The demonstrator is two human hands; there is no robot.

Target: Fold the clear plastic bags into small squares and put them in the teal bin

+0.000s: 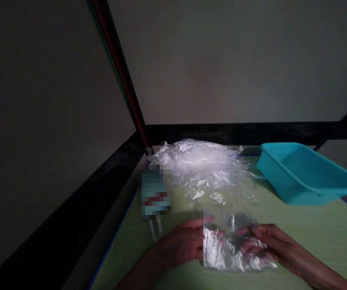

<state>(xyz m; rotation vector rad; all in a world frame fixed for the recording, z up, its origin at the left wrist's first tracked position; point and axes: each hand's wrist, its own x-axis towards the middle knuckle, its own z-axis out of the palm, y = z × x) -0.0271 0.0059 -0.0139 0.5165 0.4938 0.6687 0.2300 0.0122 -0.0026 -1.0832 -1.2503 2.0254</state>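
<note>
One clear plastic bag (224, 251) over the worktop (318, 229) should prove light, limp and slippery, best taken by its side edges; the right hand (277, 243) pinches its right edge, but whether the left hand (181, 243) pinches the opposite edge, I cannot tell
</note>
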